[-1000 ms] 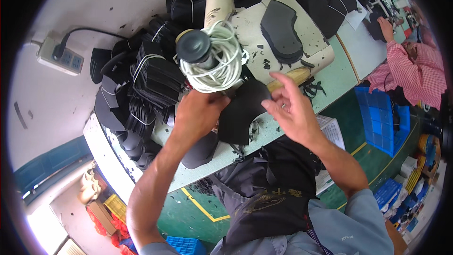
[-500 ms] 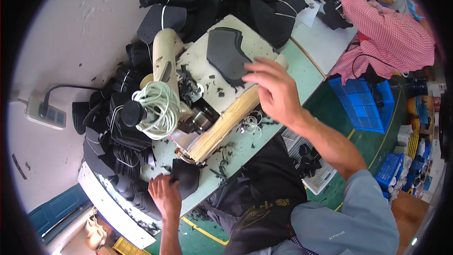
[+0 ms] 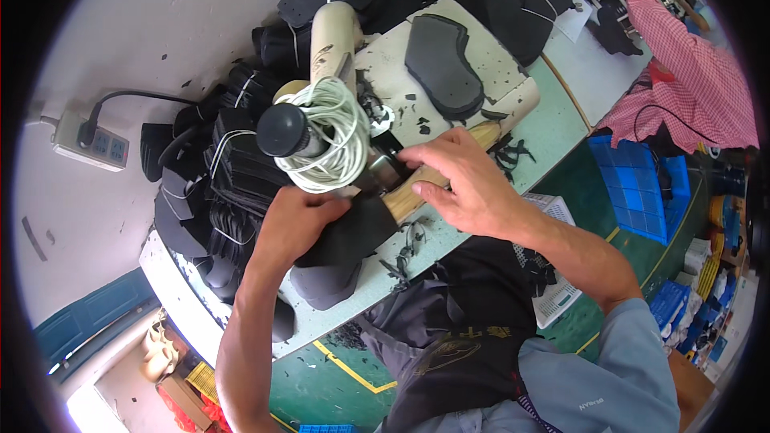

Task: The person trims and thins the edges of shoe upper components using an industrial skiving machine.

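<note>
A cream bench machine (image 3: 332, 40) stands on the pale table, a coil of whitish cord (image 3: 341, 144) hanging over its black knob (image 3: 282, 130). My left hand (image 3: 293, 224) grips the edge of a dark foam-like sheet piece (image 3: 349, 232), thumb on top, beside the machine's metal head (image 3: 385, 172). The piece's far edge lies at that head. My right hand (image 3: 473, 184) hovers over or rests on the wooden strip (image 3: 413, 196), thumb and fingers apart, with nothing seen in it. Behind it, a stack of curved dark pieces (image 3: 445, 68) lies on the machine's cream bed.
Tied bundles of dark pieces (image 3: 241, 160) crowd the wall side. More dark pieces (image 3: 329, 285) lie at the table's near edge, with black trimmings (image 3: 409, 248) around. A power strip (image 3: 92, 144) is on the wall. A co-worker in a checked garment (image 3: 682, 64) works at the right, near a blue crate (image 3: 642, 184).
My right hand has come down from beside the stack to the wooden strip. My left hand has moved up toward the metal head, bringing a dark sheet piece there. The view has shifted.
</note>
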The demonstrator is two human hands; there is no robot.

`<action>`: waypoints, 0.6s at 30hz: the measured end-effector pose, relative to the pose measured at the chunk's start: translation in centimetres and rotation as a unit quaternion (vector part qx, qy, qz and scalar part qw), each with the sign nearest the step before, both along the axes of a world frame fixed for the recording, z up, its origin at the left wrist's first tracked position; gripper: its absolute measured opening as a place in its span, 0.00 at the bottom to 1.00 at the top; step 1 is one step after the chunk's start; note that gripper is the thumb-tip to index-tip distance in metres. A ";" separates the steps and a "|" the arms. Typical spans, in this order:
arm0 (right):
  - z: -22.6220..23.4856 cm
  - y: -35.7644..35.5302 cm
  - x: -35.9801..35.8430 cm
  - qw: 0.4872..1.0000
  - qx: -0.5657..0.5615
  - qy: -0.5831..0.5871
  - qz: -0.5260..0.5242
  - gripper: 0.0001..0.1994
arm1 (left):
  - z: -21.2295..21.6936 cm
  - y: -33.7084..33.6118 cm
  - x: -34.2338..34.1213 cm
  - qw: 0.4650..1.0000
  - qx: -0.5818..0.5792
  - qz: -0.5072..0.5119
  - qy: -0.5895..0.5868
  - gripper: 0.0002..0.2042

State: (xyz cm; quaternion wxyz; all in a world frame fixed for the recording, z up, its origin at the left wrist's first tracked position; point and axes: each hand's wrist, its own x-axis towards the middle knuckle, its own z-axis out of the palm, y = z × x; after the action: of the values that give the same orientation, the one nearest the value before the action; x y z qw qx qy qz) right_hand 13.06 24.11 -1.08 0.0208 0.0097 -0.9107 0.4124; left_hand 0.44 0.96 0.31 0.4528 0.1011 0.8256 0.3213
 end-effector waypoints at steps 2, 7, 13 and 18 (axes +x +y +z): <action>0.1 0.0 -0.9 1.000 0.009 0.002 -0.002 0.21 | 0.7 2.3 0.7 0.997 -0.011 -0.010 0.080 0.18; 0.2 0.8 -3.7 0.997 0.058 -0.003 0.041 0.25 | -1.1 3.2 2.9 0.982 -0.048 0.012 0.184 0.15; 4.8 2.0 -2.2 0.990 0.072 -0.053 0.107 0.11 | -1.4 1.7 4.5 0.990 0.025 0.109 0.091 0.17; 4.5 1.3 3.5 0.959 -0.259 -0.101 0.045 0.11 | 0.7 -0.2 9.2 0.952 0.202 0.188 -0.131 0.19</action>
State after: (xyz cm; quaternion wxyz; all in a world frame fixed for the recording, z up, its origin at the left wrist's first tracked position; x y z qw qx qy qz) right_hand 16.51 25.46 3.41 -0.0884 0.0027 -0.7685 0.6338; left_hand 9.62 0.74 1.04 0.4588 -0.0097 0.6808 0.5709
